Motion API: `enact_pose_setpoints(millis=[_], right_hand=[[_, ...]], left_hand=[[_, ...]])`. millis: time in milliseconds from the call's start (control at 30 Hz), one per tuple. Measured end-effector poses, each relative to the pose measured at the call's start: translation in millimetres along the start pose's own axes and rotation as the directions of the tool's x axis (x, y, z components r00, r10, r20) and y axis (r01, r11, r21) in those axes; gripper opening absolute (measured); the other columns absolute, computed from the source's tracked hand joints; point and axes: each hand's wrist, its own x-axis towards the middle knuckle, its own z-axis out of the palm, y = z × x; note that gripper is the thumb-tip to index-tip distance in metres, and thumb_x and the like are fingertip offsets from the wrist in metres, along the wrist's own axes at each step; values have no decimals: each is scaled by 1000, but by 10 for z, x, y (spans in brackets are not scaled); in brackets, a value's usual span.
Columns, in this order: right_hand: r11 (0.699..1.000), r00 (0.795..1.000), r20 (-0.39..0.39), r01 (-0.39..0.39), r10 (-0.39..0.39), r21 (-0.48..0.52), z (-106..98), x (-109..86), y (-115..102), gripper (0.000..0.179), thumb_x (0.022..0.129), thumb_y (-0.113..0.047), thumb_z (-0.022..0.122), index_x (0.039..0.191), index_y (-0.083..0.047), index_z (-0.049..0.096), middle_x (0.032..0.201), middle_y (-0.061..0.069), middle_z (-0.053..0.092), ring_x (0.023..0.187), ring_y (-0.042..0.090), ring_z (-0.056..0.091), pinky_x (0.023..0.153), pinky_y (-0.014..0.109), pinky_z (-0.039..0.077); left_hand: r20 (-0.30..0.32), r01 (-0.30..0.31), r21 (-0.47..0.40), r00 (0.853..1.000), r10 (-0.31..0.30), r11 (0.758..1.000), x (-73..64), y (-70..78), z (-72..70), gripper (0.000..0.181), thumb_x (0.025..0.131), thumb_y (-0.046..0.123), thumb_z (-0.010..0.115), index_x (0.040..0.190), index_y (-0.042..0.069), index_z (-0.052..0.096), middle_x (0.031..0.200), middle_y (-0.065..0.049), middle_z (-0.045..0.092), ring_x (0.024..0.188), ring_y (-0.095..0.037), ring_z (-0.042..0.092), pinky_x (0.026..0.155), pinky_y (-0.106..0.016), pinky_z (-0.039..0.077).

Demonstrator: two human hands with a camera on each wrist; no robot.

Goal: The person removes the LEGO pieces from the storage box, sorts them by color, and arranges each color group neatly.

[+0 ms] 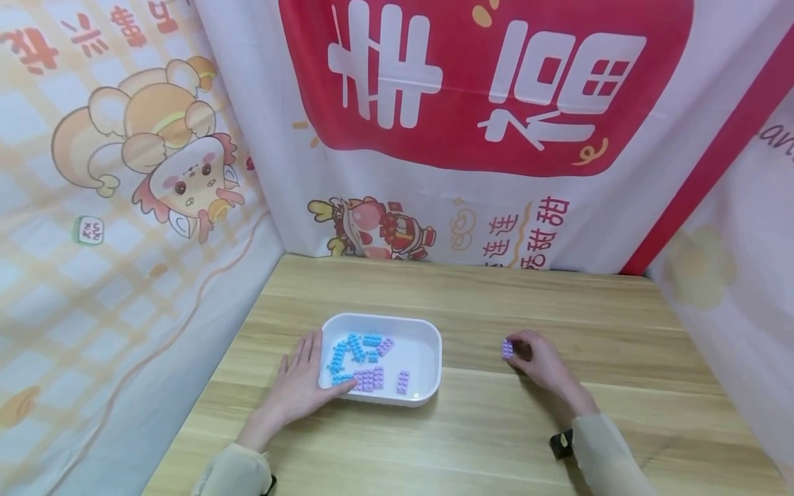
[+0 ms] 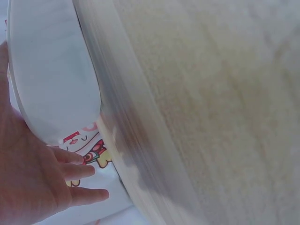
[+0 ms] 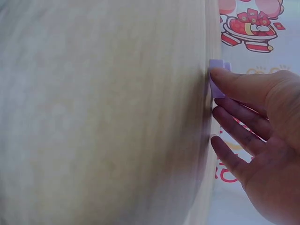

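Observation:
A white plastic tray (image 1: 428, 355) holds several blue toy building bricks (image 1: 355, 346) on its left side and several purple ones (image 1: 369, 379) near its front. My left hand (image 1: 299, 386) rests against the tray's left end, fingers straight along the side and thumb over the front rim. The left wrist view shows that hand (image 2: 35, 180) spread beside the tray wall (image 2: 54, 75). To the right of the tray, my right hand (image 1: 548, 365) pinches a purple building brick (image 1: 507, 349) at the table surface. Close up, the thumb presses the brick (image 3: 216, 86).
The wooden table (image 1: 477, 427) carries the tray. A printed cloth (image 1: 248, 158) hangs behind the table and along its left side, with another white cloth (image 1: 732, 275) along the right. A black band (image 1: 561, 444) sits at the right wrist.

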Motion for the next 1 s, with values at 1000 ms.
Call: enact_pose_setpoints(millis=[1000], right_hand=[[971, 932, 272, 232, -241, 64, 799, 511, -1699, 72, 92, -21, 89, 152, 4, 59, 153, 25, 65, 143, 42, 63, 124, 57, 52]], left_hand=[[13, 30, 2, 999, -30, 1000, 18, -22, 46, 148, 83, 94, 65, 176, 0, -1, 183, -29, 4, 170, -52, 12, 130, -83, 8]])
